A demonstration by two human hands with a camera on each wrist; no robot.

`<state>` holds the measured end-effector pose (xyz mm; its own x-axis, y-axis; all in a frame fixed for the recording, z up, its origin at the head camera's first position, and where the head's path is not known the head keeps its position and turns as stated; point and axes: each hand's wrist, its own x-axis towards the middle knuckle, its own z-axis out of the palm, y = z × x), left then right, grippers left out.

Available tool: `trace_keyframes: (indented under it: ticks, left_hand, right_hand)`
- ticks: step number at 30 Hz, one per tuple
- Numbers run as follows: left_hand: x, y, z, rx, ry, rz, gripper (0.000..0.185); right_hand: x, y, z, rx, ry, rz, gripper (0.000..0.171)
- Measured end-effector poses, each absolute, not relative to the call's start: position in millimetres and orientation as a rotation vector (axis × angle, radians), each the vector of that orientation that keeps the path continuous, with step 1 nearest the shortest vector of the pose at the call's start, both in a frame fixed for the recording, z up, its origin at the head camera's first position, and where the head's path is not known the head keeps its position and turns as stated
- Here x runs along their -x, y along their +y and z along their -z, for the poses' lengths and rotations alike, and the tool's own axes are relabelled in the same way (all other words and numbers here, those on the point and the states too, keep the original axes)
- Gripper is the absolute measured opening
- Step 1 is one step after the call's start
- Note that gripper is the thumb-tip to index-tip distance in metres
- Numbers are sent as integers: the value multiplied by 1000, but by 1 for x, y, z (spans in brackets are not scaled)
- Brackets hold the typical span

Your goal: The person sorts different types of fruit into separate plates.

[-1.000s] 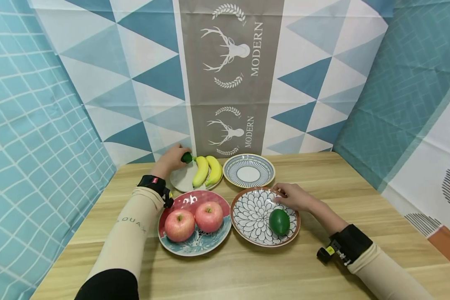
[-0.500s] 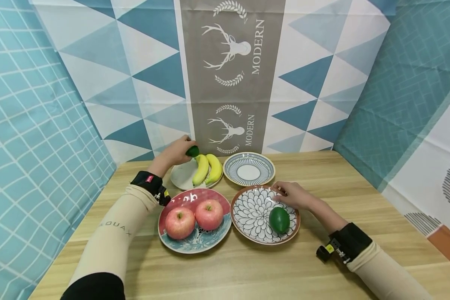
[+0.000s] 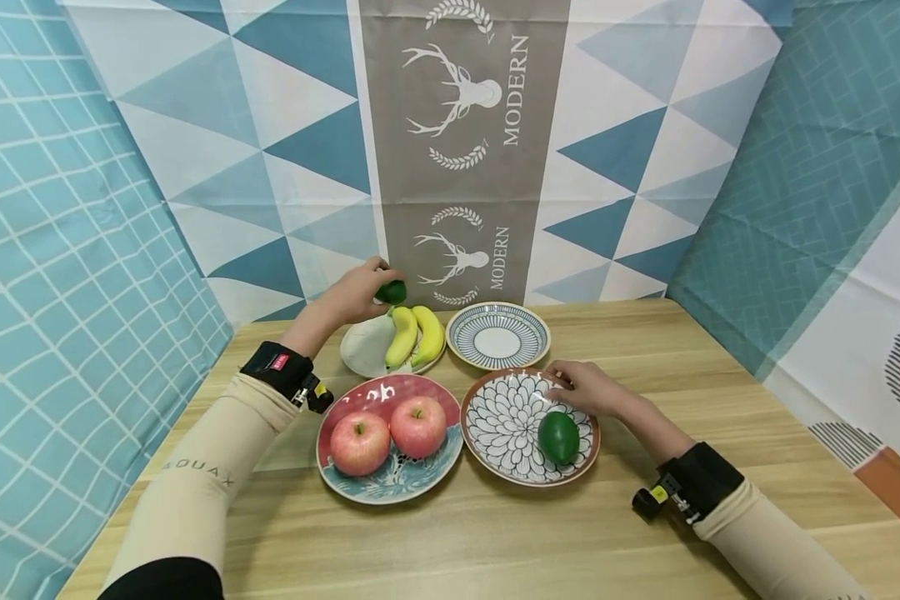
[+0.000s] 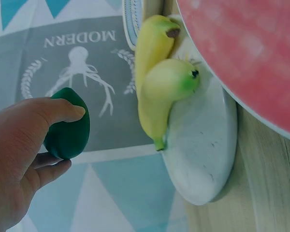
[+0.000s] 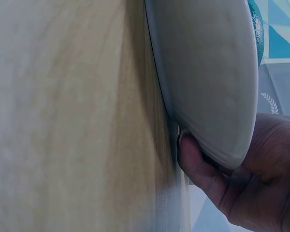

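Observation:
My left hand [image 3: 356, 293] holds a small green fruit [image 3: 392, 292] in the air above the back edge of a white plate [image 3: 366, 346] that carries two yellow bananas [image 3: 416, 335]. The left wrist view shows thumb and fingers pinching that green fruit [image 4: 67, 124], with the bananas [image 4: 157, 87] and the white plate [image 4: 203, 150] beside it. My right hand [image 3: 587, 388] grips the far right rim of a brown-rimmed petal-pattern plate [image 3: 502, 425], which holds another green fruit [image 3: 558, 437]. In the right wrist view the thumb [image 5: 198, 169] is tucked under that plate's rim [image 5: 208, 82].
A red and blue plate [image 3: 390, 483] with two red apples [image 3: 390, 433] stands at the front left. A blue-striped plate [image 3: 498, 337] with nothing on it sits at the back. A patterned cloth backdrop [image 3: 457, 150] hangs close behind the wooden table [image 3: 495, 542].
My left hand has lifted the green fruit off the white plate, up and slightly to the right. The right hand has stayed on the petal plate's rim.

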<state>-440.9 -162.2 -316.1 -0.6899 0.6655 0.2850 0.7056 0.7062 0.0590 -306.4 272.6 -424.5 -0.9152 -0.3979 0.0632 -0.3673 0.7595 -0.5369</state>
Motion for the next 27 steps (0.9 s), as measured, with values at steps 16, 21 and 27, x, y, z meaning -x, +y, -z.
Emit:
trace_keyframes:
  ticks: [16, 21, 27]
  left_hand:
    - [393, -134, 294, 1272, -2578, 251, 54]
    - [372, -121, 289, 1349, -2552, 231, 55]
    - [353, -107, 287, 1455, -2510, 210, 56]
  right_hand:
    - [305, 272, 424, 627, 2903, 862, 21]
    - [305, 272, 425, 639, 2904, 860, 21]
    - [304, 271, 423, 613, 2890, 873, 21]
